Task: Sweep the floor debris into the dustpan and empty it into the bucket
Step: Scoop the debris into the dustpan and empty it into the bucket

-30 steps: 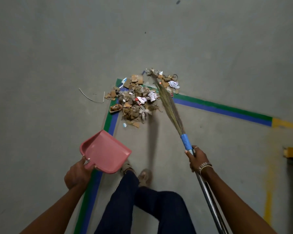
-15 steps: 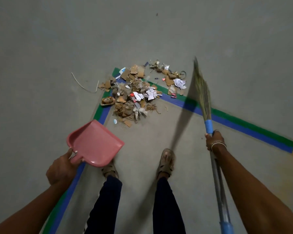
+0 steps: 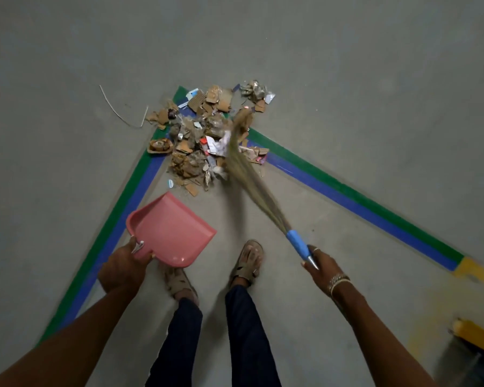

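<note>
A heap of debris [image 3: 204,138], cardboard scraps, paper and wrappers, lies on the grey floor over the corner of the taped lines. My left hand [image 3: 122,268] grips the handle of a pink dustpan [image 3: 171,229], held above the floor just in front of the heap, mouth towards it. My right hand [image 3: 320,263] grips the broom [image 3: 249,174] at its blue collar. The straw bristles reach into the right side of the heap, blurred. No bucket is in view.
Green and blue floor tape [image 3: 344,191] forms a corner under the heap, ending in a yellow stretch [image 3: 475,270] at right. A thin wire [image 3: 118,110] lies left of the heap. My two sandalled feet [image 3: 248,259] stand behind the dustpan. A yellow object [image 3: 475,337] sits bottom right.
The broom, raised to the right of the heap half a second ago, has swung left and down into the heap's right side. The dustpan stays in my left hand, near the heap.
</note>
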`<action>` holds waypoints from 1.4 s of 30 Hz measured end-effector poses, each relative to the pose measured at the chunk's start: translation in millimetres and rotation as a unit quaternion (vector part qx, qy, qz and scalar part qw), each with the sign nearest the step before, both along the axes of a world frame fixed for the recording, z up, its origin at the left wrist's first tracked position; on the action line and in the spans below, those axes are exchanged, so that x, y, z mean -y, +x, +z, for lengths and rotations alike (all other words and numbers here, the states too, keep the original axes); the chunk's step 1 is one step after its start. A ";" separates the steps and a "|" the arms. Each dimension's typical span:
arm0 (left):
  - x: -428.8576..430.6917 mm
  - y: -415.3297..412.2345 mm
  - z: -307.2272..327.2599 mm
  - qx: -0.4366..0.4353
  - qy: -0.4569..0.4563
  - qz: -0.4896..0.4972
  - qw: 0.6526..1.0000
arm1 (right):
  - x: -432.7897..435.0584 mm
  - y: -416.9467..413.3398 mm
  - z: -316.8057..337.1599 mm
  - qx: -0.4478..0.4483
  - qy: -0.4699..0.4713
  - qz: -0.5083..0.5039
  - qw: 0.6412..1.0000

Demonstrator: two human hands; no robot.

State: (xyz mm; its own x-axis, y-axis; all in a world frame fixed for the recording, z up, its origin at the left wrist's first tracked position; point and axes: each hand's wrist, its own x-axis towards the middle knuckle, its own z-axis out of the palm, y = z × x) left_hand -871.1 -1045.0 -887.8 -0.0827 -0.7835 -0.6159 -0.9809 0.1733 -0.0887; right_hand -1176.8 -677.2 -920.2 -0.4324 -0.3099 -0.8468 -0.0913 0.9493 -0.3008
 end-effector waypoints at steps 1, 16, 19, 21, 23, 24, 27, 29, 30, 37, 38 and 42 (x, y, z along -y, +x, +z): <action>0.2 -2.5 3.3 0.001 0.005 0.010 1.000 | -4.4 3.2 6.0 0.003 -0.008 0.012 1.000; 79.1 39.4 -90.2 -0.012 -0.042 0.024 0.999 | 65.3 -59.6 -84.1 -0.175 -0.050 -0.072 0.981; 102.6 46.0 -139.1 -0.032 -0.041 0.009 0.999 | 93.9 -76.2 -147.1 -0.193 -0.024 -0.051 0.980; 111.5 53.3 -171.5 -0.030 -0.043 -0.015 0.998 | 108.5 -82.3 -188.0 -0.186 -0.009 -0.029 0.982; 114.6 64.7 -201.6 -0.040 -0.046 -0.029 0.998 | 115.3 -78.6 -222.0 -0.160 0.007 0.003 0.987; 114.4 69.7 -212.8 -0.049 -0.047 -0.027 0.997 | 115.7 -72.0 -234.8 -0.148 0.016 0.029 0.988; 120.3 75.7 -236.8 -0.064 -0.050 0.001 0.997 | 107.1 -37.6 -256.5 -0.146 0.039 0.068 0.986; 125.0 73.7 -251.2 -0.075 -0.046 -0.023 0.996 | 94.7 -11.0 -264.4 -0.125 0.034 0.066 0.989; 127.8 70.6 -257.5 -0.081 -0.045 -0.031 0.995 | 87.5 0.9 -268.6 -0.113 0.031 0.072 0.991; 133.4 57.5 -281.4 -0.140 -0.048 -0.028 0.989 | 61.7 79.4 -271.4 -0.030 -0.014 0.109 0.993; 132.0 55.0 -280.2 -0.144 -0.049 -0.022 0.988 | 60.2 87.6 -269.3 -0.023 -0.019 0.118 0.993; 123.4 56.5 -268.5 -0.158 -0.049 0.017 0.986 | 66.2 108.6 -244.3 -0.027 -0.047 0.105 0.993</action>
